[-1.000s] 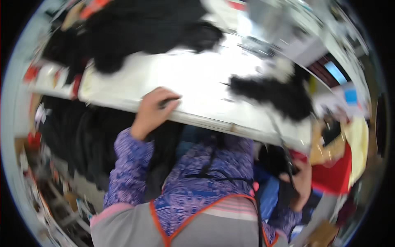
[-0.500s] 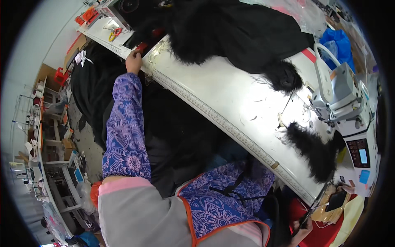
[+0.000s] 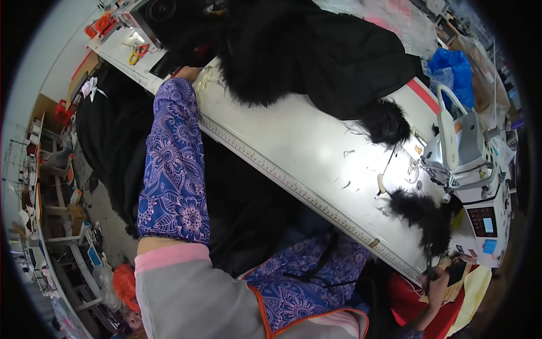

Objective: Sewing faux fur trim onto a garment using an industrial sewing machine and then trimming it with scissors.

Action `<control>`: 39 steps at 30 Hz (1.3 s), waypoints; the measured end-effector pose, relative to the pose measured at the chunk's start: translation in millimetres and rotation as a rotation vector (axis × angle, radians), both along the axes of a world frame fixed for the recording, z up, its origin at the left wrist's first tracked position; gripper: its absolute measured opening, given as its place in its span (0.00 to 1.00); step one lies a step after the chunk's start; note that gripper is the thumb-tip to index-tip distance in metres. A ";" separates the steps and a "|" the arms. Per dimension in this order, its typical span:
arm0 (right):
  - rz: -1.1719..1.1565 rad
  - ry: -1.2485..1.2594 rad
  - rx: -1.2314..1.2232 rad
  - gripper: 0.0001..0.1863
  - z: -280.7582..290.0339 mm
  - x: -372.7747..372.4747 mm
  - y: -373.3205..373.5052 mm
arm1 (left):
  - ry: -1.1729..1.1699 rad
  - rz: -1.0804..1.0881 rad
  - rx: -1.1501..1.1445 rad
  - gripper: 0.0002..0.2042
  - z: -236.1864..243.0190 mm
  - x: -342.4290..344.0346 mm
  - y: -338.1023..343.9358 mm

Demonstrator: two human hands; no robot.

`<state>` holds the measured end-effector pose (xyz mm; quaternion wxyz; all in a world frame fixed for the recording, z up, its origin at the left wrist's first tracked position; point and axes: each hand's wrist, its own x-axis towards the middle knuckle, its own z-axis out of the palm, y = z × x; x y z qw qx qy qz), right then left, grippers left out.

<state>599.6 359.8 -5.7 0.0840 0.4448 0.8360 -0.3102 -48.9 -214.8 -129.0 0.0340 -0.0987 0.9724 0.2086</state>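
My left arm, in a purple patterned sleeve, reaches far up and to the left. My left hand (image 3: 189, 73) rests at the edge of the white table (image 3: 293, 141), beside a large black fur garment (image 3: 316, 51); its fingers are mostly hidden. My right hand (image 3: 437, 279) is low at the right, below the table edge. It is closed on the lower end of a black fur strip (image 3: 423, 212) that lies over the table corner by the sewing machine (image 3: 463, 147). A second fur tuft (image 3: 387, 121) trails from the garment.
A measuring tape (image 3: 293, 186) runs along the table's front edge. Yellow-and-red scissors (image 3: 138, 53) lie at the far left end. A blue plastic bag (image 3: 457, 65) sits behind the machine. Black cloth (image 3: 113, 141) hangs under the table, and cluttered shelves (image 3: 51, 186) stand at the left.
My left arm has stretched further along the table edge toward the garment. My right hand has risen from the lower edge to the fur strip's end. The view has shifted slightly.
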 end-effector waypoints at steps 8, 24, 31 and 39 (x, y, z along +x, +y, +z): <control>0.065 0.302 0.236 0.14 -20.7 -40.4 23.2 | 0.336 0.018 0.329 0.20 -6.7 19.2 -7.7; 0.373 0.436 0.772 0.20 -40.6 -52.2 -13.6 | 1.154 -0.217 0.827 0.11 180.9 176.5 39.7; 0.654 0.816 -0.171 0.44 -26.8 -127.2 -161.9 | -0.125 -1.034 0.975 0.09 100.2 387.5 214.8; 0.313 0.473 -0.908 0.08 -89.7 -105.9 -167.8 | -0.294 -0.174 1.695 0.10 49.9 380.3 231.5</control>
